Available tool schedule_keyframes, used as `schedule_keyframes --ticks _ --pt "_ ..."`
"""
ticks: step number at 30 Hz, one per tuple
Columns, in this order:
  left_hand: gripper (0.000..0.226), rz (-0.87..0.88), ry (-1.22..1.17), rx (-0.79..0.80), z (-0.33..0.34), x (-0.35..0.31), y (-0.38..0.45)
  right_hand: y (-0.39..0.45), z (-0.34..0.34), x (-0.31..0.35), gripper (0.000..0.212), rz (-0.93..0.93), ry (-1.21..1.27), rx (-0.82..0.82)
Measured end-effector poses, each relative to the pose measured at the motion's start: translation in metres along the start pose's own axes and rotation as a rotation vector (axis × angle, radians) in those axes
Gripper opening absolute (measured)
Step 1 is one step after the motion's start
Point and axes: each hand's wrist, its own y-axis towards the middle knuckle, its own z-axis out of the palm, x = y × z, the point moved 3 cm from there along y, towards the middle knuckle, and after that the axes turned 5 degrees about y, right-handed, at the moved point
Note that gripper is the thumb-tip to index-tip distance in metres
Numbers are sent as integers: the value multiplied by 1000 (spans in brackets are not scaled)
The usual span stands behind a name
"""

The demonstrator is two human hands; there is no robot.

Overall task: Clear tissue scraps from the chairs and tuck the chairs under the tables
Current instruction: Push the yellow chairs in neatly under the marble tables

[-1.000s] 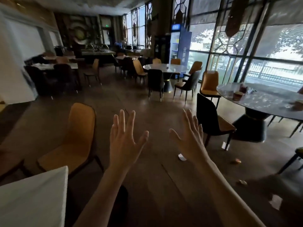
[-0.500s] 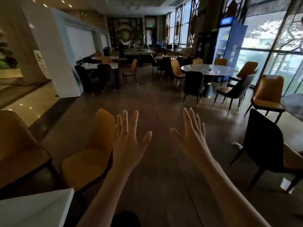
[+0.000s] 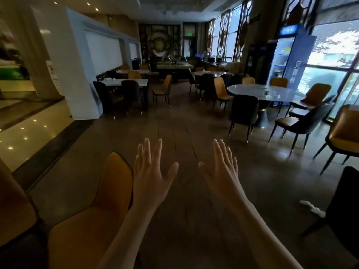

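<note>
Dark wooden floor (image 3: pixel 180 133) stretches ahead beneath two raised hands. Left hand (image 3: pixel 150 177) and right hand (image 3: pixel 221 175) both spread flat with straight fingers, gripping nothing. An orange chair (image 3: pixel 93 206) sits just left of the left hand. A white tissue scrap (image 3: pixel 312 207) lies on the floor, well right of the right hand, beside a black chair (image 3: pixel 343 206).
</note>
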Motion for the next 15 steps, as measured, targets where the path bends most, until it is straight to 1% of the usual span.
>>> schedule_keyframes --ticks 8,15 --pt "84 -78 24 7 94 47 120 147 71 -63 83 -32 6 50" --pt "82 -93 80 -15 166 77 261 302 130 -121 82 -29 30 98"
